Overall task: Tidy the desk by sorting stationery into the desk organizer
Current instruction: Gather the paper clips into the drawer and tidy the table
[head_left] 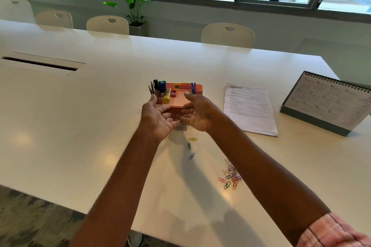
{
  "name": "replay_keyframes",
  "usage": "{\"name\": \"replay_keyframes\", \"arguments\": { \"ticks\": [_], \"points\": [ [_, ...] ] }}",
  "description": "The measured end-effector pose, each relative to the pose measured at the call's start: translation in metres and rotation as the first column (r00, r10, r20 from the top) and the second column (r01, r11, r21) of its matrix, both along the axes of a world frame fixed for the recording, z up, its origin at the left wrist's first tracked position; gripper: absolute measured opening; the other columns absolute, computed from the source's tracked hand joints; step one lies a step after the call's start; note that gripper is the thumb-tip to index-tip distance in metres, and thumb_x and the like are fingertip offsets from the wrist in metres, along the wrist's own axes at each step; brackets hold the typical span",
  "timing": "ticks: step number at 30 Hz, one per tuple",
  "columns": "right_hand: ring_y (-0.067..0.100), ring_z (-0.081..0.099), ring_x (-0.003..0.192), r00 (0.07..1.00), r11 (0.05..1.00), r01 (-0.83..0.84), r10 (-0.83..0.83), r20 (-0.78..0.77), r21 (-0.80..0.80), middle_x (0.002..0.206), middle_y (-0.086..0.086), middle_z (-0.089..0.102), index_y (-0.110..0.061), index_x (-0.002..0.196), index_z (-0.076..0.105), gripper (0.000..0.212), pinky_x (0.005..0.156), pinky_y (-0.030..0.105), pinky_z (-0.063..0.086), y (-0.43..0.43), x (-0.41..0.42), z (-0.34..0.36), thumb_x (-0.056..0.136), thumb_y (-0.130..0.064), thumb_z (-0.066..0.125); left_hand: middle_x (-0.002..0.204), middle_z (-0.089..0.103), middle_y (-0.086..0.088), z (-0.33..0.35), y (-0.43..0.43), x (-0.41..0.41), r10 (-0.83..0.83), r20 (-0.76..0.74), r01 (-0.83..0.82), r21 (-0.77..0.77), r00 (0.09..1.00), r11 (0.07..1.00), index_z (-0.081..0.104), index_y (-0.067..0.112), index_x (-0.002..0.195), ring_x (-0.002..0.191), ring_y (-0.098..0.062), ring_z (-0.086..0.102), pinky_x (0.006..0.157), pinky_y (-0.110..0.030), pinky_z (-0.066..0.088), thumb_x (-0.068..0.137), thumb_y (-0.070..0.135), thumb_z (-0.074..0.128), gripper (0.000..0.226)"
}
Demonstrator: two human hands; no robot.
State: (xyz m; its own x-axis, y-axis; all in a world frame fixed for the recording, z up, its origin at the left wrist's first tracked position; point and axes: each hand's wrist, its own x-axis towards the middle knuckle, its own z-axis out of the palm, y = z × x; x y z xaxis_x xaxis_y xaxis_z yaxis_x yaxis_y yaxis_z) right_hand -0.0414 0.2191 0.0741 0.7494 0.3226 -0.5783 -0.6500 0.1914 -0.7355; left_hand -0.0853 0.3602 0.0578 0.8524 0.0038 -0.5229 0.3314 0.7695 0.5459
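Pink plastic desk organizer (179, 100) just behind left hand (158, 118) and right hand (196, 114); both open, palms up, cupped together.

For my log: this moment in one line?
left hand open | right hand open | both at organizer | paper clips on table

The desk organizer (180, 104) is pink-orange and stands upright mid-bench, well in from every edge. The left rear compartment holds upright markers (161, 87); the right rear compartment holds purple pens (193, 87). A yellow glue stick (167, 96) and a red sharpener (173, 93) lie in the front tray. Three loose paper clips (189, 146) lie nearer. A mixed-colour clip pile (230, 174) lies toward the near edge.
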Motion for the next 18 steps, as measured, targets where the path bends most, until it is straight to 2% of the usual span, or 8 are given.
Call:
{"name": "replay_keyframes", "arguments": {
  "ticks": [4,7,10,12,14,15,17,18],
  "points": [
    [0.042,0.056,0.135,0.999,1.0,0.005,-0.005,0.042,0.008,0.146,0.024,0.056,0.0,0.148,0.044,0.063,0.117,0.047,0.047,-0.006,0.002,0.0,0.103,-0.039,0.063,0.17,0.021,-0.028,0.002,0.001,-0.001,0.022,0.045,-0.023,0.01,0.999,1.0,0.033,0.003,0.161,0.157,-0.049,0.021,0.125,-0.068,0.022,0.104,0.063,0.043,0.083],
    [0.039,0.066,0.121,0.993,0.999,0.043,-0.041,0.108,-0.012,0.131,0.024,0.065,-0.001,0.136,0.054,0.052,0.106,0.044,0.056,-0.017,0.003,-0.002,0.104,-0.041,0.061,0.168,0.027,-0.028,0.005,0.001,-0.006,0.03,0.08,-0.034,0.053,0.996,0.998,0.041,0.003,0.157,0.157,-0.049,0.023,0.126,-0.062,0.026,0.107,0.057,0.041,0.074],
    [0.032,0.073,0.103,0.972,0.992,0.106,-0.088,0.216,-0.071,0.115,0.021,0.073,-0.002,0.122,0.062,0.034,0.095,0.043,0.061,-0.032,-0.005,-0.007,0.108,-0.032,0.056,0.145,0.059,-0.027,0.002,-0.001,-0.018,0.068,0.098,-0.082,0.152,0.993,0.985,0.058,0.0,0.142,0.143,-0.045,0.05,0.119,-0.053,0.043,0.109,0.05,0.045,0.061],
    [0.031,0.072,0.096,0.939,0.964,0.129,-0.044,0.34,-0.233,0.111,0.019,0.073,-0.003,0.121,0.063,0.024,0.087,0.042,0.062,-0.042,-0.014,-0.019,0.108,-0.02,0.051,0.122,0.072,-0.023,-0.003,-0.005,-0.031,0.085,0.113,-0.106,0.193,0.99,0.975,0.065,0.0,0.132,0.126,-0.04,0.067,0.109,-0.048,0.054,0.109,0.043,0.049,0.051],
    [0.027,0.069,0.1,0.862,0.86,0.153,0.125,0.492,-0.486,0.118,0.016,0.071,-0.008,0.126,0.063,0.024,0.078,0.033,0.06,-0.05,-0.025,-0.043,0.108,-0.016,0.05,0.108,0.077,-0.02,-0.007,-0.011,-0.046,0.069,0.114,-0.093,0.22,0.991,0.971,0.069,0.001,0.124,0.112,-0.036,0.074,0.103,-0.047,0.058,0.109,0.039,0.05,0.045],
    [0.025,0.067,0.107,0.805,0.779,0.158,0.254,0.537,-0.606,0.125,0.013,0.069,-0.011,0.132,0.061,0.027,0.08,0.03,0.057,-0.053,-0.03,-0.059,0.108,-0.018,0.051,0.103,0.077,-0.019,-0.01,-0.015,-0.053,0.061,0.108,-0.085,0.229,0.992,0.97,0.07,0.002,0.121,0.105,-0.035,0.076,0.101,-0.047,0.059,0.11,0.039,0.049,0.044],
    [0.024,0.057,0.132,0.685,0.595,0.09,0.545,0.483,-0.799,0.149,0.01,0.057,-0.016,0.149,0.05,0.045,0.101,0.038,0.053,-0.056,-0.041,-0.09,0.109,-0.034,0.05,0.097,0.077,-0.017,-0.016,-0.022,-0.064,0.051,0.09,-0.071,0.244,0.995,0.967,0.071,0.003,0.116,0.095,-0.033,0.076,0.097,-0.046,0.06,0.11,0.039,0.047,0.043],
    [0.026,0.042,0.149,0.618,0.491,0.031,0.675,0.403,-0.87,0.163,0.007,0.042,-0.02,0.158,0.039,0.057,0.117,0.046,0.043,-0.057,-0.047,-0.103,0.108,-0.046,0.046,0.095,0.077,-0.016,-0.019,-0.025,-0.068,0.048,0.078,-0.067,0.253,0.996,0.965,0.071,0.004,0.115,0.092,-0.032,0.076,0.094,-0.045,0.06,0.111,0.039,0.047,0.043]
  ]
}}
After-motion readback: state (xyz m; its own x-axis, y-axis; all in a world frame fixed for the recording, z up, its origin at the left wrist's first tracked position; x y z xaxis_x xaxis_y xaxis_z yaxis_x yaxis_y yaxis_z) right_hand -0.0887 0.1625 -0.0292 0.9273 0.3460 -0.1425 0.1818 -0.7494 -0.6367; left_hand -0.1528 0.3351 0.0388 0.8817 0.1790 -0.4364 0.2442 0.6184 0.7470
